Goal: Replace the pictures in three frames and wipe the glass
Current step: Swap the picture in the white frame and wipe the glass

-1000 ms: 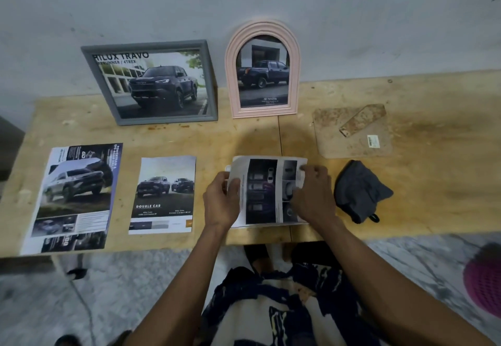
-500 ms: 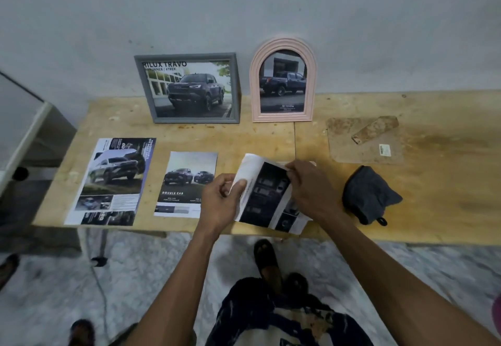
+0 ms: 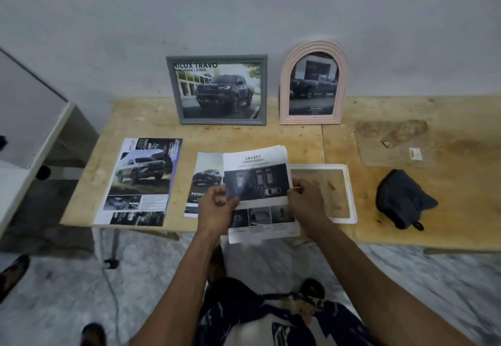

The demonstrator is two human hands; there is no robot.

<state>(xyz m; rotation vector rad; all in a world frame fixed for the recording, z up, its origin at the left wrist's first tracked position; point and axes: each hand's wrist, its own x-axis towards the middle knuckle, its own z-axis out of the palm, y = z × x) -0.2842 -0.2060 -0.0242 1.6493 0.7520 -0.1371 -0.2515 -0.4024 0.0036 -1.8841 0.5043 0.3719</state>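
I hold a "SAFETY" car sheet (image 3: 256,180) upright above the table's front edge. My left hand (image 3: 217,208) pinches its left edge and my right hand (image 3: 306,200) pinches its right edge. Behind the sheet a white frame (image 3: 349,191) lies flat with no picture in it. A grey frame (image 3: 217,89) and a pink arched frame (image 3: 311,85), both with truck pictures, lean on the wall. A dark grey cloth (image 3: 401,200) lies to the right. Two more car sheets lie on the left, a large one (image 3: 141,180) and a small one (image 3: 207,177).
The wooden table (image 3: 447,210) has a brown backing board (image 3: 390,142) at the back right. A grey-white cabinet (image 3: 32,134) stands left of the table. Someone's feet (image 3: 13,272) show on the marble floor at lower left.
I have lifted the sheet off the white frame and turned it upright, so the frame now lies uncovered. The camera has drawn back from the table.
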